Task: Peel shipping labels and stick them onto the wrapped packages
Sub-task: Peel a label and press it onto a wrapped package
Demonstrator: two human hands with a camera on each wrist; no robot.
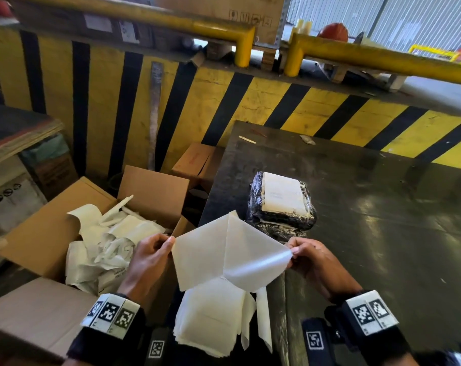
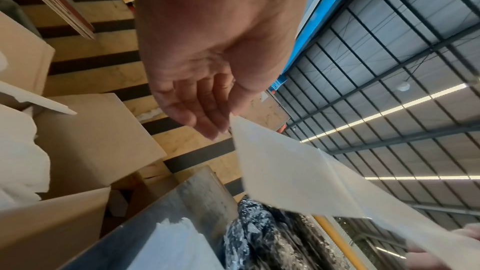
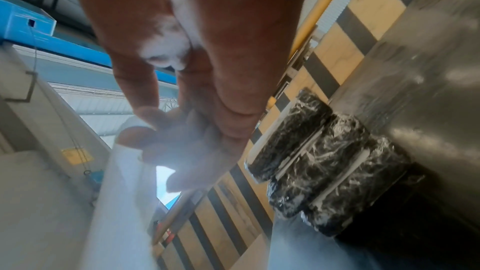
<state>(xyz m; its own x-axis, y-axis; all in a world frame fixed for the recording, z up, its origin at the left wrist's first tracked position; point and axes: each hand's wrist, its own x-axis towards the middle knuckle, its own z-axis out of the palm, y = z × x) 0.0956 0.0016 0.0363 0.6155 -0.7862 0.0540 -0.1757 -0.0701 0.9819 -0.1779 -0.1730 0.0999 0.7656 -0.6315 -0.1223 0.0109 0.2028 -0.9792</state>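
Note:
Over the table's near left corner I hold a white label sheet [image 1: 205,257] that is splitting into two layers; the glossy layer [image 1: 255,262] curls to the right. My left hand [image 1: 170,241] pinches the left corner and my right hand [image 1: 292,253] pinches the glossy layer's right edge. Below the sheet lies a stack of labels [image 1: 213,318]. Just beyond stands a pile of black plastic-wrapped packages [image 1: 279,215], the top one bearing a white label [image 1: 282,191]. The left wrist view shows the left hand [image 2: 230,118] at the sheet [image 2: 298,176]; the right wrist view shows the sheet [image 3: 122,202] and the packages [image 3: 324,161].
The packages sit on a dark shiny table [image 1: 382,220]. Left of it an open cardboard box [image 1: 155,194] holds crumpled white backing papers [image 1: 105,241]. A smaller brown box [image 1: 195,159] stands behind. A yellow-and-black striped wall [image 1: 224,107] with yellow rails closes the far side.

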